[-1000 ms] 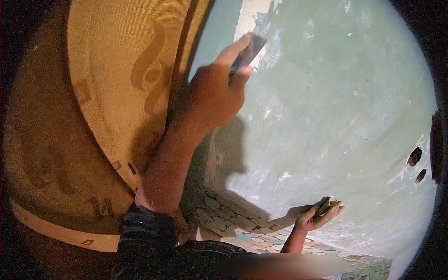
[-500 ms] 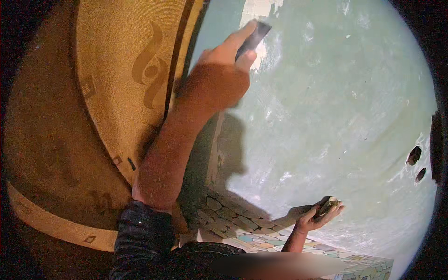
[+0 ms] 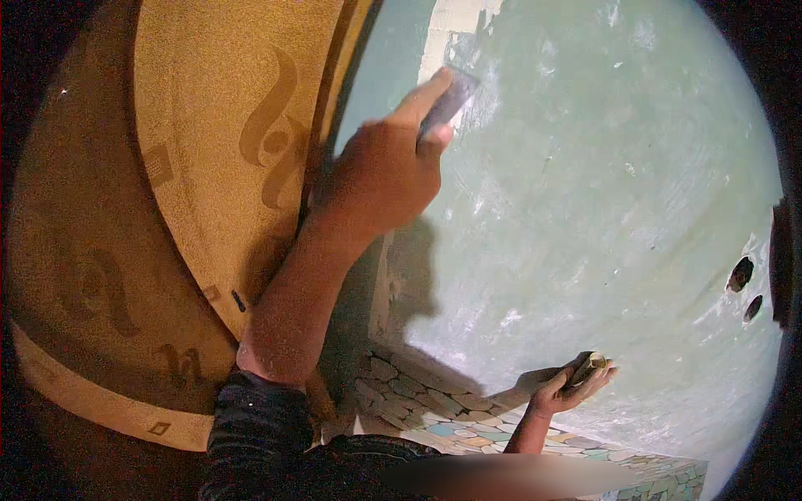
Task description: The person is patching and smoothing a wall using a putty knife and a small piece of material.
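My left hand (image 3: 380, 167) grips a flat, rectangular grey scraper (image 3: 451, 100), fingers along its sides, over a white patch (image 3: 439, 29) on the pale green wall (image 3: 601, 167); whether the blade touches it I cannot tell. My left forearm runs up beside the patterned tan cloth (image 3: 213, 108). Lower right, my right hand (image 3: 568, 392) holds a short pale, roll-like object (image 3: 595, 364) with an open end, partly dark and too small to name surely, near the wall.
A mosaic strip of irregular coloured pieces (image 3: 401, 380) runs along the bottom of the green wall. Two dark holes (image 3: 740, 274) are in the wall at right. Darker folds of cloth (image 3: 83, 200) fill the left side, with a lighter band (image 3: 100, 417) below.
My left hand and scraper rose along the white patch half a second ago and are now lower again, near where they were a second ago. My right hand has barely moved.
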`<state>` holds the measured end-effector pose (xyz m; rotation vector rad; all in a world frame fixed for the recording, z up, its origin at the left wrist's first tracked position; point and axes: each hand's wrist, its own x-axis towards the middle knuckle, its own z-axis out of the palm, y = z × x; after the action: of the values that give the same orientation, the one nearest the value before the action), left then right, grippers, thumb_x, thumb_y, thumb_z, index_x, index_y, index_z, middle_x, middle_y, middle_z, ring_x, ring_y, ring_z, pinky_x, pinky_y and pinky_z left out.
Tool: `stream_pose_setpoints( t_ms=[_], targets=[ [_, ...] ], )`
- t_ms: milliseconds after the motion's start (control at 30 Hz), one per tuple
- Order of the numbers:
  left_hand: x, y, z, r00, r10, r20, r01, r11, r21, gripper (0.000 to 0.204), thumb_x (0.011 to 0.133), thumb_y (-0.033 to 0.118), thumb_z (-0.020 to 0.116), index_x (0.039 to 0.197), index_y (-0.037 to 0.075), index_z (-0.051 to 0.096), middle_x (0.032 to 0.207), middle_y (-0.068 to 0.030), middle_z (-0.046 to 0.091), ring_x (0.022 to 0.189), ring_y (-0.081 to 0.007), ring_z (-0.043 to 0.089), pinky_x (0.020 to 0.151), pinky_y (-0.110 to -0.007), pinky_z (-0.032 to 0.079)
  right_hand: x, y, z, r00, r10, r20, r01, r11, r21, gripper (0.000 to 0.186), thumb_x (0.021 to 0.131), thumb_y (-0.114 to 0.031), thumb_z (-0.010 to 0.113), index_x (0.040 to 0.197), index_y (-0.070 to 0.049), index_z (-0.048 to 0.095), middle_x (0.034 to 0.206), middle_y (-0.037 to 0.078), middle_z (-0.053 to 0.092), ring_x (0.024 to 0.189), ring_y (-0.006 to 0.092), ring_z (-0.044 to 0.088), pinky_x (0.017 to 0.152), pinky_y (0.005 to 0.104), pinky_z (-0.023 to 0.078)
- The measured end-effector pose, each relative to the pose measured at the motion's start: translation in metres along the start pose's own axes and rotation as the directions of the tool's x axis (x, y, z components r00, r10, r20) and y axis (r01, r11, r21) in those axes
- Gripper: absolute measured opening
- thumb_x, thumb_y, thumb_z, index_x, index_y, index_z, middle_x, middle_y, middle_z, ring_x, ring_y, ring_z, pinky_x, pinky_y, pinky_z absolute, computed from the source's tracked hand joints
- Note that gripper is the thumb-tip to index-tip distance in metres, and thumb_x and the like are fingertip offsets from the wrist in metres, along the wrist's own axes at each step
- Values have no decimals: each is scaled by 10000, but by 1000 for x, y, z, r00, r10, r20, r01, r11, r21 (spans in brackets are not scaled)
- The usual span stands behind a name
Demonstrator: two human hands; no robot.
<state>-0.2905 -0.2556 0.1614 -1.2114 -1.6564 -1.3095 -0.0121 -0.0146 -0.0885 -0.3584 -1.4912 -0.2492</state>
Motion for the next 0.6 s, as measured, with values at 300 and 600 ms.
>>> stream_pose_setpoints(
  t_ms=[300,600],
  targets=[
    [0,1,5,997,69,-42,-70,997,-13,481,932,245,526,1401,184,441,1050,-293,628,960,-470,607,877,-519,472,-2,-2,-3,998,56,29,-56,998,10,520,939,-78,462,1445,-32,348,1515,240,273,1427,438,178,1118,517,278],
    [-4,11,8,999,-38,27,39,999,-28,474,932,217,528,1393,156,439,1078,-284,621,996,-451,604,891,-509,475,-1,1,-1,1000,28,8,-28,999,22,522,952,-112,479,1444,-12,336,1516,228,282,1431,435,164,1124,530,259]
  ],
)
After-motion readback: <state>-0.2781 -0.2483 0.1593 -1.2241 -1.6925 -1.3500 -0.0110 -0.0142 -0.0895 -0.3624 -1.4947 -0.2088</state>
